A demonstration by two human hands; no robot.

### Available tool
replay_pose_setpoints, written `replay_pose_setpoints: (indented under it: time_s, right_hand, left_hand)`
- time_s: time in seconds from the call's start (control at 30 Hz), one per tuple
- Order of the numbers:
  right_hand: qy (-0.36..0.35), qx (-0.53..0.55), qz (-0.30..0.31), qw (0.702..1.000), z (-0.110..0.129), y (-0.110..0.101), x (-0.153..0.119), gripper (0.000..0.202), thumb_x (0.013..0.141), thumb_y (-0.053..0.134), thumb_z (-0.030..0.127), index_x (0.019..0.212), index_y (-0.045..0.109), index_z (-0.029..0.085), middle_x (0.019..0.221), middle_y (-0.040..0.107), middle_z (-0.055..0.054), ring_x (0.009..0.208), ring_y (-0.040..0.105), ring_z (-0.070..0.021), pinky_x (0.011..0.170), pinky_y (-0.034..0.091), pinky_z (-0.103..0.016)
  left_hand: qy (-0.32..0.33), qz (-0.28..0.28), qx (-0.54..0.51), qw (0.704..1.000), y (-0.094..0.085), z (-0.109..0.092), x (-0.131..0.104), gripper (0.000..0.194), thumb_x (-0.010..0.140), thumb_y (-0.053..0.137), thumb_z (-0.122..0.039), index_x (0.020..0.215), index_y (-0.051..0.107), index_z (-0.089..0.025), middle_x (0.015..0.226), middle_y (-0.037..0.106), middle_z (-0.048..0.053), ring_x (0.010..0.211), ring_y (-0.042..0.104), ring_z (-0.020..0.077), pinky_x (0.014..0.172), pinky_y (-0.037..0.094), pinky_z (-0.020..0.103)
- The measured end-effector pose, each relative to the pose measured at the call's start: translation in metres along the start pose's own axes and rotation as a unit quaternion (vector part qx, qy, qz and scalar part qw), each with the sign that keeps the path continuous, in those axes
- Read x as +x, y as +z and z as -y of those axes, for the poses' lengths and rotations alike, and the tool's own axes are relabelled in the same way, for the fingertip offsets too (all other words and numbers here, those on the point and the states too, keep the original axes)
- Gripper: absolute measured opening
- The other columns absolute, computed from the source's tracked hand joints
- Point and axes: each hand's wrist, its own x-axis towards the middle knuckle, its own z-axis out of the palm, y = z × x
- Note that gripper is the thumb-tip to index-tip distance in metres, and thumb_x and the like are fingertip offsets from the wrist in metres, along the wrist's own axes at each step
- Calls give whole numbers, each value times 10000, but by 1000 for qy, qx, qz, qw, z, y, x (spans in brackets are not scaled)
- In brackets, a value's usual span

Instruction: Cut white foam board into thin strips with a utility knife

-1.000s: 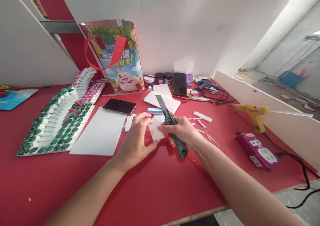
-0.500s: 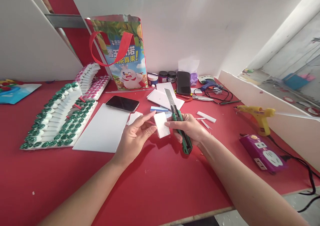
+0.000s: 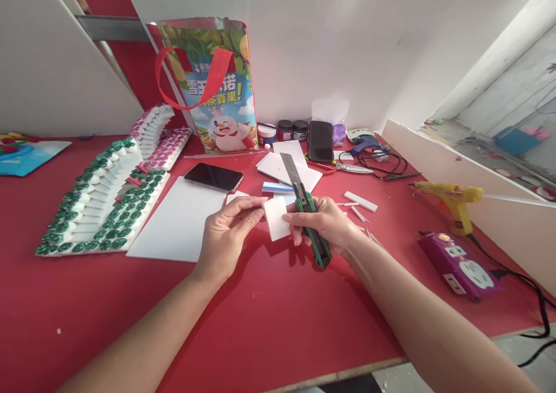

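Our left grip (image 3: 223, 236) is closed to a narrow pinch on the left edge of the small white foam-board piece (image 3: 277, 219), which sits between our two hands, above the counter (image 3: 260, 323). Our right grip (image 3: 329, 224) is curled around the green utility knife (image 3: 307, 203), its thumb (image 3: 304, 219) also steadying the piece's right edge. With the long blade (image 3: 290, 168) bare beyond the right grip, we should angle it away from our left fingertips (image 3: 254, 217) and pinch lightly, since foam would probably dent.
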Motion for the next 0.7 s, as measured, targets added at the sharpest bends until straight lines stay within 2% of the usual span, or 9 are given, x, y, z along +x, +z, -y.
replay_pose_setpoints:
  time_s: [0.2,0.37,0.57,0.7]
  right_hand:
    - [25,19,5,999,0,0,1,309,636,854,262,791,622,129,536,679,-20,407,636,-147,386,503,-205]
    - [40,20,23,999,-2,-2,2,284,670,835,252,814,624,127,531,686,-37,447,672,-176,391,519,-205]
    - [60,38,48,996,0,1,1,210,702,793,228,793,637,120,529,691,-38,374,613,-125,378,492,-175]
    - [78,42,40,995,1,-1,2,170,713,775,207,789,649,122,524,690,-35,368,592,-109,368,472,-161]
  left_hand:
    - [-1,1,-1,1000,0,3,1,195,787,773,-329,968,782,-259,1037,702,20,1026,615,192,955,480,325]
    - [-13,15,-7,1000,0,2,3,230,771,787,-356,980,786,-259,1019,703,29,991,620,196,894,500,317]
    - [-41,22,-65,997,0,4,4,187,755,808,-317,935,792,-267,960,695,6,932,611,156,887,497,290]
    - [-28,43,-32,998,-2,2,4,231,802,765,-339,1017,774,-254,1094,679,36,1015,625,195,947,505,345]
